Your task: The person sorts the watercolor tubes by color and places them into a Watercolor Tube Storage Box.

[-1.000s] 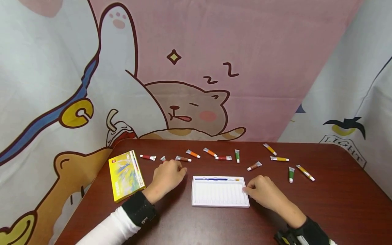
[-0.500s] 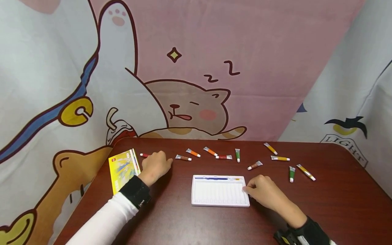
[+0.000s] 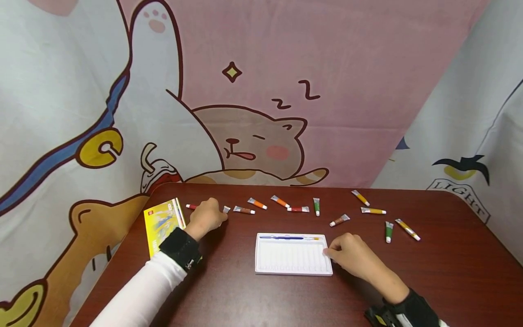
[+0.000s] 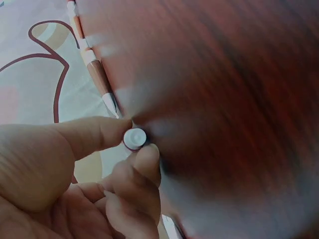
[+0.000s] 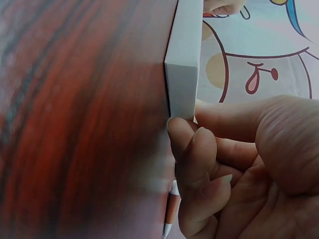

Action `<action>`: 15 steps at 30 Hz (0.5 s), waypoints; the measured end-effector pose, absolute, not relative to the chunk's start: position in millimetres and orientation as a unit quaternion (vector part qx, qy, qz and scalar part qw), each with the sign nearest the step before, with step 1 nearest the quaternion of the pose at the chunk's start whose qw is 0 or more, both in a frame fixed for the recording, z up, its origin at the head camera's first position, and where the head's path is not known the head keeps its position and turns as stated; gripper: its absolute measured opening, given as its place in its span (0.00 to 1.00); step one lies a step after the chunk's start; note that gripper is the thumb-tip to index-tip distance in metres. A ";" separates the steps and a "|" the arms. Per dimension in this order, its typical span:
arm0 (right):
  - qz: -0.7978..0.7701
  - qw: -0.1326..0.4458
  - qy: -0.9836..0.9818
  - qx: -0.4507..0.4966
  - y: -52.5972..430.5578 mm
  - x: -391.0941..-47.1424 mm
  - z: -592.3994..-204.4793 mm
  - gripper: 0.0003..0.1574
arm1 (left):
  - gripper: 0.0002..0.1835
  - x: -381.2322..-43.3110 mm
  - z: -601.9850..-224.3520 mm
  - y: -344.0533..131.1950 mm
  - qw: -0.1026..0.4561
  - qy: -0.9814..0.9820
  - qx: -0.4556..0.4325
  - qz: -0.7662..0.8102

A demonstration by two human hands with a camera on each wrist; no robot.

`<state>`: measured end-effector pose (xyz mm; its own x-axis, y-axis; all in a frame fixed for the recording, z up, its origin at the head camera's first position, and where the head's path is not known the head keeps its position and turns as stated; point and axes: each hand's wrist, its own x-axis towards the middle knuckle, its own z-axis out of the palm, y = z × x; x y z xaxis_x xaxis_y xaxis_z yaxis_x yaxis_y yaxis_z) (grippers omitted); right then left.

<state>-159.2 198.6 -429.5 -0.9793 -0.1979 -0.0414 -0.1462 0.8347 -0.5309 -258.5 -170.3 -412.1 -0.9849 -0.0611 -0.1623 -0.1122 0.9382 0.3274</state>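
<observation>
Near the table's back left, my left hand [image 3: 206, 215] pinches a small paint tube between thumb and forefinger. Its white cap [image 4: 134, 138] faces the left wrist camera, with a thin dark red rim under it. Only the tube's silver end [image 3: 226, 209] shows past the hand in the head view. My right hand [image 3: 353, 256] holds the right edge of a white plastic tray [image 3: 294, 268], thumb on one side and fingers on the other. Inside the tray's top slot lies a blue-handled paintbrush [image 3: 282, 238]. The tray lies flat on the table.
A yellow box [image 3: 163, 222] lies left, partly behind the left forearm. A red tube [image 3: 191, 206] is half hidden by the left hand. Behind the tray are a brown tube [image 3: 244, 210], orange tubes [image 3: 257, 203] and a green tube [image 3: 316, 207]; several others [image 3: 373, 210] lie right.
My left hand has moved left and away from me to the tube near the box, then shifted slightly, showing the tube's silver end. My right hand and the tray have stayed put.
</observation>
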 end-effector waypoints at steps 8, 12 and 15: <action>-0.282 0.054 0.953 -0.094 197.8 -158.5 -430.0 0.19 | 0.15 -253.3 -411.2 -171.8 0.067 0.974 -0.042 0.212; -0.281 0.054 0.954 -0.095 198.1 -158.1 -429.6 0.20 | 0.19 -247.5 -410.6 -168.2 0.041 0.966 -0.023 0.253; -0.281 0.056 0.954 -0.091 198.4 -158.2 -428.9 0.19 | 0.21 -241.3 -408.5 -162.6 0.023 0.958 -0.002 0.286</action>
